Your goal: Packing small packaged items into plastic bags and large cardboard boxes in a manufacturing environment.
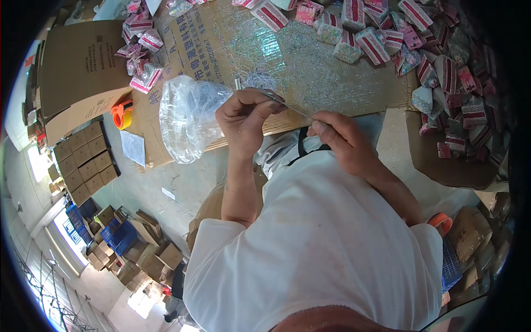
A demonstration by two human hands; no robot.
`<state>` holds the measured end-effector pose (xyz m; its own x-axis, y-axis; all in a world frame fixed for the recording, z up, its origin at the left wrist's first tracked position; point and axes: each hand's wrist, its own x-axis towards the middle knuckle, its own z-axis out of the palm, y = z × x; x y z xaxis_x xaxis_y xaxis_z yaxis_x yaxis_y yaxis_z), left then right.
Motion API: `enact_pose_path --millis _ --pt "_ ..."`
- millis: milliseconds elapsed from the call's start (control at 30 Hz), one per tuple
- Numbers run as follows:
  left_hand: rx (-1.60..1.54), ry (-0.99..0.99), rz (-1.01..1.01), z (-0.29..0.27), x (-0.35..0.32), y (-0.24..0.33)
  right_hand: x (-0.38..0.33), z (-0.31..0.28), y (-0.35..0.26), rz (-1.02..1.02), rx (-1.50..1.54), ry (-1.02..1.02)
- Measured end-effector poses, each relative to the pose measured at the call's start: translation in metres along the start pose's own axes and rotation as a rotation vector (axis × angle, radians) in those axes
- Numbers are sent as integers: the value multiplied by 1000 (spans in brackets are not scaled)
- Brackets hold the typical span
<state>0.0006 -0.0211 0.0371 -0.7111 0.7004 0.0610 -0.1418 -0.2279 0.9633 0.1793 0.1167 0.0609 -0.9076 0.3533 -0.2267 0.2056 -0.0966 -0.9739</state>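
A thin pale strand (298, 111) runs taut between my two hands above the near edge of the cardboard-covered table (215, 50). My left hand (243, 119) pinches one end of it between thumb and fingers. The other end is in the closed fingers of my right hand (344, 138). Whether the strand is thread or thin cord is too fine to tell. Just beyond my left hand lies a loose tangle of white strings (261, 80). A crumpled clear plastic bag (188, 119) rests to the left of that hand.
Small packets with pink labels (373, 47) heap along the far and right sides, many in an open carton (442, 171). At left are a large cardboard box (77, 61), an orange and yellow tape roll (122, 115) and a paper sheet (133, 148). Stacked boxes (83, 160) stand beyond.
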Motion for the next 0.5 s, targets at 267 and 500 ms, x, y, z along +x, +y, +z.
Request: enact_pose_path --millis 267,500 --pt "166 103 74 17 4 4 -21 -19 12 263 60 -37" --pt "132 -1 -226 26 -3 -19 -13 -30 23 394 194 -9"
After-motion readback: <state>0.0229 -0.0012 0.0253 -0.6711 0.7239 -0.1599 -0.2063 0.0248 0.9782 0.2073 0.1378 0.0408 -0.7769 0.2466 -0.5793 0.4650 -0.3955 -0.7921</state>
